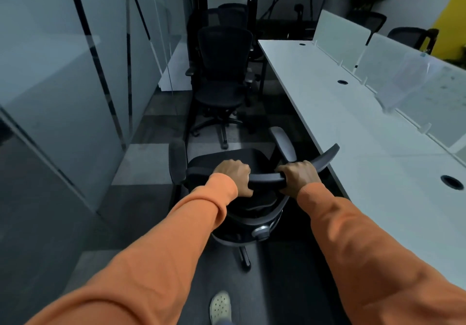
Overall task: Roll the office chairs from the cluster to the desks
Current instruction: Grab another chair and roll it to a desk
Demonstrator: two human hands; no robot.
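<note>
A black mesh office chair stands right in front of me in the aisle, its back toward me. My left hand grips the top rim of the backrest on the left. My right hand grips the same rim on the right. Both arms wear orange sleeves. Ahead in the aisle stands another black office chair, facing me, with more dark chairs clustered behind it. The long white desk runs along the right side, its edge close to the held chair's right armrest.
Glass partition walls line the left of the narrow aisle. Frosted divider screens stand along the desk's far side, with more chairs beyond. Round cable holes dot the desktop. My light shoe is on the dark carpet.
</note>
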